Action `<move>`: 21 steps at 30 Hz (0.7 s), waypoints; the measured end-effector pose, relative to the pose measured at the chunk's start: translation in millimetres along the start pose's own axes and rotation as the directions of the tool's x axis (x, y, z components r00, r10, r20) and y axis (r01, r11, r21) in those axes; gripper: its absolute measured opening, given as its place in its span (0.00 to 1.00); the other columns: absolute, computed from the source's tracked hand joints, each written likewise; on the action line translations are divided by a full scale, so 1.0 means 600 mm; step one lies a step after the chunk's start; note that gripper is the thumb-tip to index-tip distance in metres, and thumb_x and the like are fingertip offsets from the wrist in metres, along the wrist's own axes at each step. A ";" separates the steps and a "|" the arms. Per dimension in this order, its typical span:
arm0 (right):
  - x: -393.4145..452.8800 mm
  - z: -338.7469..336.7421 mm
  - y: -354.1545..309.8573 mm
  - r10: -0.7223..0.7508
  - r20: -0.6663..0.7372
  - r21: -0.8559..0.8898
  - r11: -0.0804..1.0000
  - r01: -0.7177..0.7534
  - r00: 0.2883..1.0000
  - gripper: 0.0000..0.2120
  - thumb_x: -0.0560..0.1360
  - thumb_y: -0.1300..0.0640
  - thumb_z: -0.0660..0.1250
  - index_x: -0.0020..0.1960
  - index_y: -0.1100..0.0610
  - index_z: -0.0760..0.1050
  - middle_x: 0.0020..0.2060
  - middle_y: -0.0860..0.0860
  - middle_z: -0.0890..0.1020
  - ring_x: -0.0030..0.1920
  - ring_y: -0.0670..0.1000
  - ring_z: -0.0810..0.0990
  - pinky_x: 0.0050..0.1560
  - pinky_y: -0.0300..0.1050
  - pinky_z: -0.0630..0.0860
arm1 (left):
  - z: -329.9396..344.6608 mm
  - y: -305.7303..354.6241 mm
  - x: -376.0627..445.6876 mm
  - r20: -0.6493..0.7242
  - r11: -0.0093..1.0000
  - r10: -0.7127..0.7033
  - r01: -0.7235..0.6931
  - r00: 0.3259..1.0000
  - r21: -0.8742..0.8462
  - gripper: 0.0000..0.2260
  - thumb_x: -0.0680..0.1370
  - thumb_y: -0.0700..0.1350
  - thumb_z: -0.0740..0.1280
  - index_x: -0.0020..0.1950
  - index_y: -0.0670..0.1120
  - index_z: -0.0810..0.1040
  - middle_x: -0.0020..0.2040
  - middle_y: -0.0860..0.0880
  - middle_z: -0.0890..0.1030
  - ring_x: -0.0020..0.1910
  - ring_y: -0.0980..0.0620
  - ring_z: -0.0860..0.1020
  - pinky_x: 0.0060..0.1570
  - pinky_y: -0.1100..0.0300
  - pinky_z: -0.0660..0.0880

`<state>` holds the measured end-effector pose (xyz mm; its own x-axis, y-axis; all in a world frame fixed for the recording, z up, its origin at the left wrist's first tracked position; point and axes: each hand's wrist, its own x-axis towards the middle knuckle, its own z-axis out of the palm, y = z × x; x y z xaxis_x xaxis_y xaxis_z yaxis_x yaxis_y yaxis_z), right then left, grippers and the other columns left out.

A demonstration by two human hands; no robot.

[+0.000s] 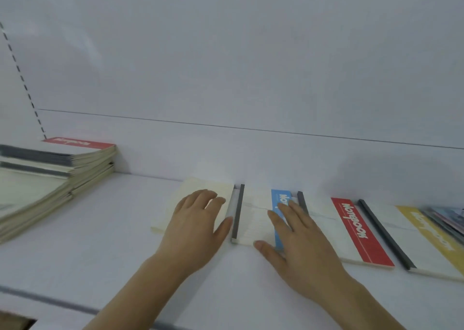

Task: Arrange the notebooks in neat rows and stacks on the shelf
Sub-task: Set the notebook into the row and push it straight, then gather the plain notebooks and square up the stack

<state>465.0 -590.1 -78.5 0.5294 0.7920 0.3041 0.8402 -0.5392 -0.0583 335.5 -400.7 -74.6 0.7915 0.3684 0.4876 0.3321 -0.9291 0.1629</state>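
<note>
A smooth white shelf (100, 242) with a matte white back panel (226, 66) holds a row of flat paper notebooks lying side by side along the back. The plain cream notebook (175, 204) lies leftmost in the row; the left hand (195, 224) rests flat on it, fingers straight and relaxed, thumb beside the dark grey spine of the next one. That next one, the white notebook with a blue band (253, 219), lies under the right hand (298, 239), whose fingers are spread and laid flat across the cover, gripping nothing. To its right lies the white notebook with a red band (356, 231), lettered "Notebook" in white (read upside down from here), then the white notebook with a yellow band (426, 236), its lettering too blurred to read. At far left stands a slumped stack of cream-paged notebooks (50, 179), topped by a red-banded cover. A slotted upright (22, 78) runs up the left wall.
</note>
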 end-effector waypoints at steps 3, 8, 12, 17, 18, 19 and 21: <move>-0.005 -0.002 -0.052 -0.031 -0.002 0.025 0.999 0.032 1.000 0.37 0.76 0.30 0.39 0.79 0.49 0.48 0.78 0.48 0.45 0.77 0.49 0.37 0.72 0.44 0.36 | -0.023 -0.025 -0.032 -0.009 0.995 -0.066 0.066 0.998 0.069 0.27 0.79 0.62 0.52 0.69 0.48 0.76 0.68 0.47 0.77 0.69 0.45 0.73 0.68 0.48 0.69; -0.004 -0.011 -0.158 -0.075 0.028 0.038 0.997 0.073 0.997 0.36 0.76 0.31 0.38 0.78 0.48 0.42 0.78 0.47 0.41 0.76 0.48 0.35 0.71 0.43 0.34 | -0.078 -0.085 -0.091 -0.010 0.984 -0.130 0.130 0.991 0.124 0.32 0.79 0.65 0.48 0.76 0.48 0.68 0.75 0.46 0.70 0.75 0.45 0.66 0.74 0.47 0.64; 0.006 -0.008 -0.258 -0.138 -0.004 0.038 0.990 0.138 0.990 0.36 0.76 0.31 0.37 0.78 0.49 0.46 0.78 0.48 0.46 0.77 0.49 0.39 0.73 0.44 0.37 | -0.139 -0.158 -0.146 -0.059 0.975 -0.169 0.176 0.984 0.133 0.30 0.80 0.64 0.50 0.73 0.48 0.72 0.72 0.47 0.74 0.73 0.45 0.70 0.70 0.48 0.66; 0.018 -0.005 -0.437 -0.182 -0.024 0.089 0.979 0.184 0.983 0.41 0.72 0.29 0.31 0.78 0.49 0.46 0.78 0.48 0.46 0.77 0.50 0.40 0.75 0.46 0.40 | -0.231 -0.282 -0.231 -0.096 0.968 -0.214 0.224 0.972 0.116 0.26 0.80 0.63 0.54 0.70 0.49 0.74 0.69 0.49 0.76 0.70 0.46 0.73 0.69 0.51 0.67; 0.022 -0.001 -0.474 -0.192 -0.036 0.103 0.976 0.194 0.981 0.39 0.73 0.29 0.33 0.78 0.49 0.46 0.78 0.47 0.46 0.77 0.49 0.40 0.75 0.46 0.40 | -0.247 -0.309 -0.248 -0.110 0.965 -0.217 0.230 0.970 0.126 0.26 0.80 0.62 0.54 0.69 0.49 0.75 0.69 0.49 0.77 0.70 0.46 0.73 0.69 0.51 0.66; 0.026 0.004 -0.509 -0.199 -0.045 0.116 0.972 0.203 0.979 0.37 0.75 0.30 0.35 0.78 0.48 0.46 0.78 0.47 0.46 0.77 0.49 0.39 0.74 0.45 0.39 | -0.261 -0.337 -0.264 -0.113 0.962 -0.225 0.239 0.968 0.132 0.26 0.80 0.62 0.55 0.70 0.49 0.75 0.69 0.49 0.77 0.70 0.47 0.72 0.70 0.52 0.64; 0.033 0.016 -0.572 -0.219 -0.050 0.144 0.964 0.224 0.974 0.35 0.77 0.31 0.39 0.79 0.48 0.47 0.78 0.47 0.46 0.77 0.48 0.38 0.74 0.44 0.38 | -0.286 -0.386 -0.292 -0.082 0.954 -0.267 0.275 0.960 0.117 0.25 0.80 0.61 0.56 0.72 0.50 0.72 0.72 0.51 0.73 0.73 0.49 0.68 0.73 0.53 0.61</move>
<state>188.3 -386.5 -61.8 0.3261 0.8755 0.3565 0.9453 -0.3010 -0.1254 32.1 -255.9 -50.6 0.6295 0.5991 0.4948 0.5947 -0.7813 0.1894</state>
